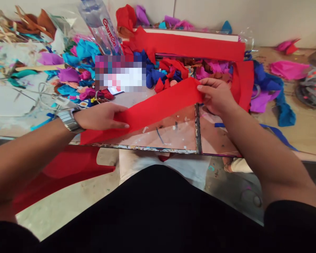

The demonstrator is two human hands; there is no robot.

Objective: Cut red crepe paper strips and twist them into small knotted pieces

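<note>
Head view: the red strip (160, 103) slants away from the left hand (98, 116), grip unclear. The right hand (219, 95) pinches its far end.

Black short-sleeved top (158, 211), silver metal-band wristwatch (68, 120)

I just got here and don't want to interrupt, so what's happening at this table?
Someone is handling a long red strip at the table's near edge. The right hand pinches its far end, and the left hand lies on it nearer the other end. Another red strip stretches across the scraps behind it. Crumpled pieces in blue, purple, pink and red surround the work, with a water bottle standing behind, to the left.
</note>
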